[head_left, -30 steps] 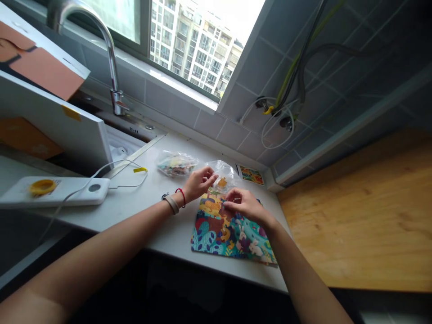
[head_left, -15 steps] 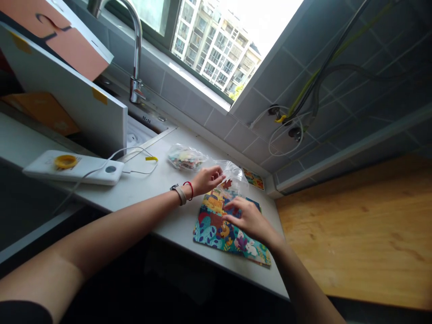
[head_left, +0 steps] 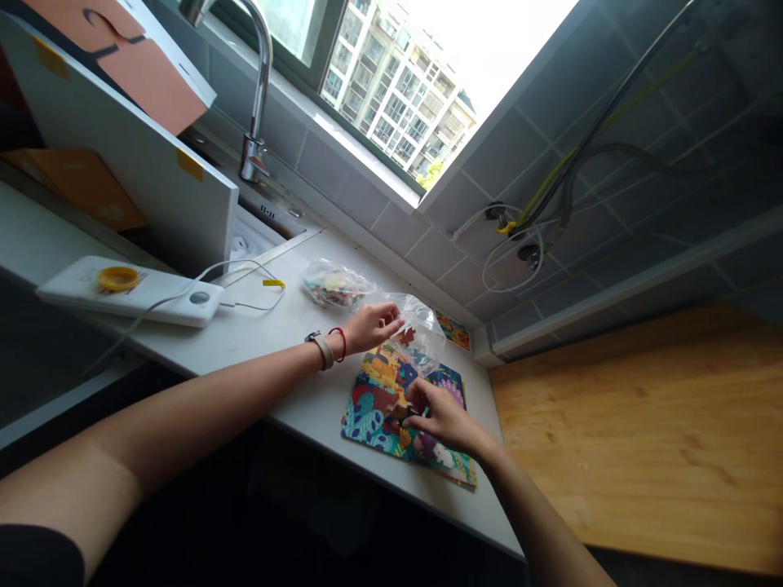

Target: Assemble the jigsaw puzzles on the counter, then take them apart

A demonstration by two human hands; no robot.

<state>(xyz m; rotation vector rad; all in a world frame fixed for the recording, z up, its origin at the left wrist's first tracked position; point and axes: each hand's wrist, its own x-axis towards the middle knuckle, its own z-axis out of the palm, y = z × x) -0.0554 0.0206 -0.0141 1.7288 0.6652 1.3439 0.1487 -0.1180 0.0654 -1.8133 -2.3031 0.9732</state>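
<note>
A colourful jigsaw puzzle (head_left: pixel 367 417) with animals and plants lies on the white counter. My right hand (head_left: pixel 444 417) is over its middle, thumb and fingers closed on a puzzle piece (head_left: pixel 400 407) whose outline is partly covered. At the puzzle's far edge, my left hand (head_left: pixel 373 326) has its fingers curled on a clear plastic bag (head_left: pixel 428 319). A reddish-brown puzzle piece (head_left: pixel 406 335) shows by the left fingertips, in or behind the plastic. Farther left rests another clear bag (head_left: pixel 336 285) full of loose pieces.
A small picture card (head_left: pixel 453 329) lies by the wall. On the left are a white power strip (head_left: pixel 152 300) with a yellow tape roll (head_left: pixel 118 279), a cable and a tall white board (head_left: pixel 134 139). Behind them stands a faucet (head_left: pixel 260 98). A wooden board (head_left: pixel 642 424) is at right.
My right hand has lowered slightly toward me, and its fingers have closed on a puzzle piece. My left hand stays by the bag. The view has shifted a little.
</note>
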